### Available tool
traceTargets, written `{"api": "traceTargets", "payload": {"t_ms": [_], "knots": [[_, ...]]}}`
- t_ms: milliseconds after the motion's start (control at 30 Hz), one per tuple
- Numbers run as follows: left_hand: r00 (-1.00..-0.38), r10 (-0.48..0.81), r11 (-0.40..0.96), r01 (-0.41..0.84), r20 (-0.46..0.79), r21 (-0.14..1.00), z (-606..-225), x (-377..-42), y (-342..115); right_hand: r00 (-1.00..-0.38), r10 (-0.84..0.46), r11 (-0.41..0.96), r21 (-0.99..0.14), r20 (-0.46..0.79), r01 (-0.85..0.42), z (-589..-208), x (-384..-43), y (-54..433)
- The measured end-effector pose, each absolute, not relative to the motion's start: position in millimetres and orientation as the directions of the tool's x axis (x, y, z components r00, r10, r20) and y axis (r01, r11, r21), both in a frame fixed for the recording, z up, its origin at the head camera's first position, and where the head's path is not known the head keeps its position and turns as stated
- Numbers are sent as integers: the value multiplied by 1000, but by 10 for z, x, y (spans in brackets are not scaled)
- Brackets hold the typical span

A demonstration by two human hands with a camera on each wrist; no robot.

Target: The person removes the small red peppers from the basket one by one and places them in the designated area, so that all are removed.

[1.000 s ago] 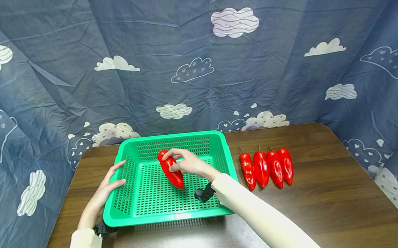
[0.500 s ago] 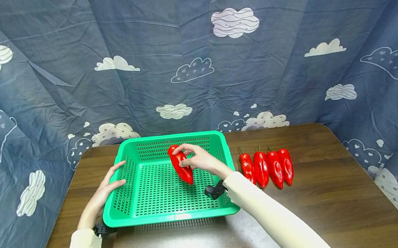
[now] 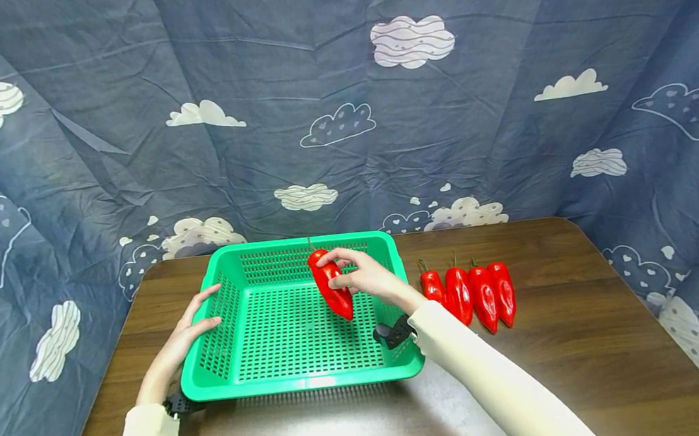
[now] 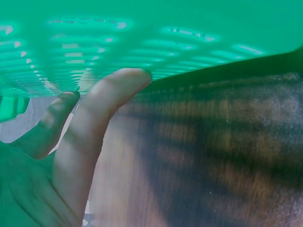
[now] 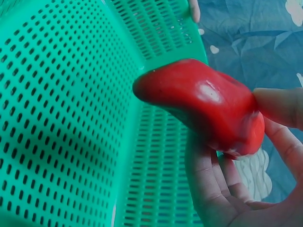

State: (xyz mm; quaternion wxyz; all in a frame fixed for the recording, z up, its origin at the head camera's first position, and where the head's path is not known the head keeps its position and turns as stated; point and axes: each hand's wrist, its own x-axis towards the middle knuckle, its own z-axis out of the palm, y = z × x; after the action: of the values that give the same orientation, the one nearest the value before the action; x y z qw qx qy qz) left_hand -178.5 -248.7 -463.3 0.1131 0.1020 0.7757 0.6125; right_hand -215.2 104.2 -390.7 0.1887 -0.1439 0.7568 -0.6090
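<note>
My right hand (image 3: 365, 277) pinches a glossy red pepper (image 3: 333, 287) between thumb and fingers, over the right half of a green plastic basket (image 3: 303, 384). In the right wrist view the pepper (image 5: 203, 101) is tilted, its tip pointing left above the perforated basket floor (image 5: 57, 118). At the basket's left side, my left hand (image 3: 177, 343) rests against the rim with fingers extended. The left wrist view shows its thumb and a finger (image 4: 90, 127) touching the outside of the basket wall (image 4: 189, 28). The other fingers of that hand are hidden there.
Several red peppers (image 3: 483, 296) lie side by side on the brown wooden table (image 3: 592, 334), right of the basket. The right sleeve (image 3: 487, 367) passes in front of the nearest ones. A blue curtain (image 3: 343, 162) with cloud prints hangs behind the table.
My right hand has moved to the right and slightly up, carrying the pepper from the middle of the basket toward its right side. The left hand and basket have stayed put.
</note>
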Motion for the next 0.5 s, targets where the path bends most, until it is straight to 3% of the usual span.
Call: {"api": "traceTargets", "payload": {"t_ms": [500], "knots": [[-953, 299, 218, 24, -43, 976, -4631, -1778, -2482, -906, -412, 222, -975, -103, 10, -3851, -2160, 1278]]}}
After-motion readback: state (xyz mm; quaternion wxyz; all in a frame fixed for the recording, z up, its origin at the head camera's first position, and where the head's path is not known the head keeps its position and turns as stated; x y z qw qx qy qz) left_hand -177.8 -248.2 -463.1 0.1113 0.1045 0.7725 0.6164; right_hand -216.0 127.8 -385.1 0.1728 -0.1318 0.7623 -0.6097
